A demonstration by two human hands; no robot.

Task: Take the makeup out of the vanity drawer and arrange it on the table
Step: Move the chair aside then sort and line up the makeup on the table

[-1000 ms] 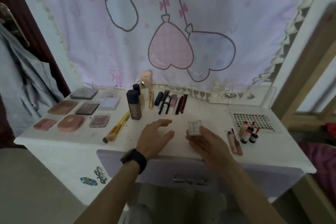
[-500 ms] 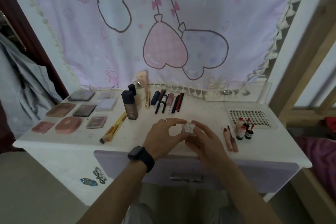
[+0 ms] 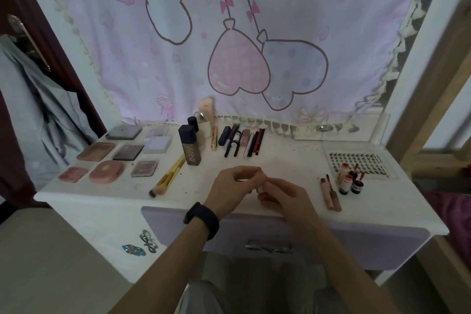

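Note:
My left hand (image 3: 233, 187) and my right hand (image 3: 285, 195) meet over the front middle of the white vanity table (image 3: 280, 160). Both pinch a small pale makeup item (image 3: 262, 181) that my fingers almost wholly hide. Several compacts and palettes (image 3: 114, 155) lie in rows at the left. A dark foundation bottle (image 3: 190, 145) stands behind two brushes (image 3: 169, 174). Pencils and tubes (image 3: 240, 140) lie in a row at the back. Small lip bottles (image 3: 348, 182) and lip tubes (image 3: 330, 192) sit at the right. The lilac drawer (image 3: 280, 234) below is shut.
A clear lash tray (image 3: 356, 164) lies at the back right, and a clear box (image 3: 339, 127) stands against the curtain. Grey clothing (image 3: 43, 109) hangs at the left. A wooden frame (image 3: 430, 99) rises at the right. My knees show below the drawer.
My left hand left the tabletop and joined my right hand on the small item, which was plainly visible a second ago and is now nearly covered by fingers.

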